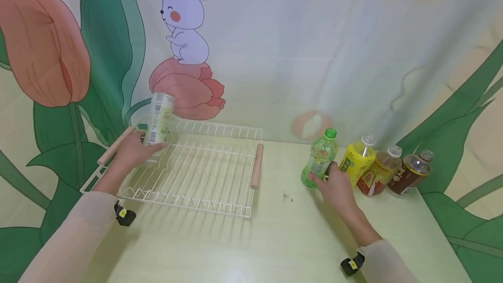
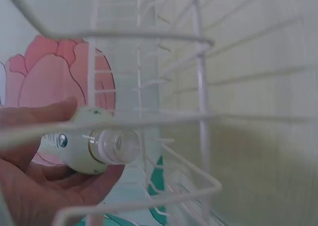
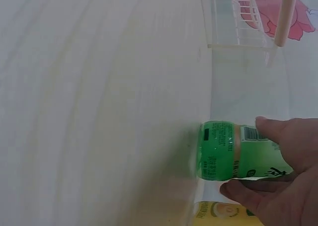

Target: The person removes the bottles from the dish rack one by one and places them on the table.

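My left hand [image 1: 135, 148] grips a pale green-and-white bottle [image 1: 159, 117] over the left side of a white wire dish rack [image 1: 212, 147]. That bottle is upside down; its clear cap [image 2: 119, 146] points toward the tabletop among the rack's wires in the left wrist view. Over on the right, my right hand [image 1: 339, 187] holds a green drink bottle [image 1: 323, 154] round its body, thumb on one side and fingers on the other. It stands about upright with its green cap on top. Whether its base touches the table I cannot tell.
Right of the green bottle stand a yellow bottle [image 1: 358, 160], a red-and-yellow labelled bottle [image 1: 379, 171] and a dark brown bottle [image 1: 410, 174], close together. Wooden handles [image 1: 257, 166] sit on the rack's two sides. A printed curtain [image 1: 275, 56] hangs behind the table [image 1: 275, 239].
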